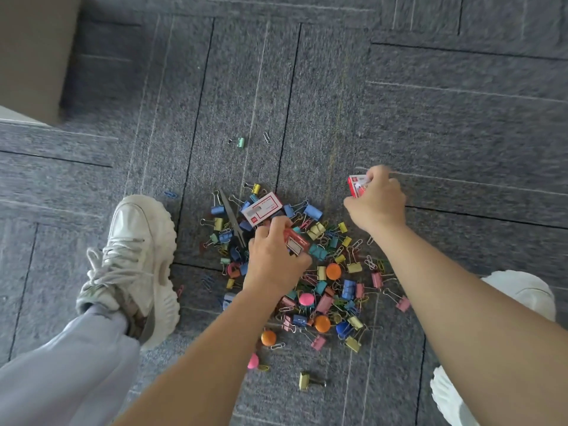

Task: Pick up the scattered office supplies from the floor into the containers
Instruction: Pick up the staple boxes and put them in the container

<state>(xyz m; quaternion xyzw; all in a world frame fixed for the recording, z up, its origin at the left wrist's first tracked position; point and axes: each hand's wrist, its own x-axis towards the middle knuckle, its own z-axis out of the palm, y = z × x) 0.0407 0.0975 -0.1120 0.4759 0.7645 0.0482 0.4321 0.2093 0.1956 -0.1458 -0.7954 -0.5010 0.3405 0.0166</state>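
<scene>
A red staple box (296,242) slants with its long axis running far-left to near-right, pinched in the curled fingers of the left hand (273,262) over the pile of binder clips (332,290) on the floor (430,118). Farther right, the right hand (378,201) grips a second staple box (356,186), which shows at its left side.

No text legible anywhere. On small box (262,210) atop clip pile (338,272): white label with red border, faint grey print lines, red square at one corner, all too blurred to read. On second red box (295,242), gripped by left hand (273,262): white label panel, unreadable. On third red box (356,186), gripped by right hand (376,201): pale marks on red face, illegible.
</scene>
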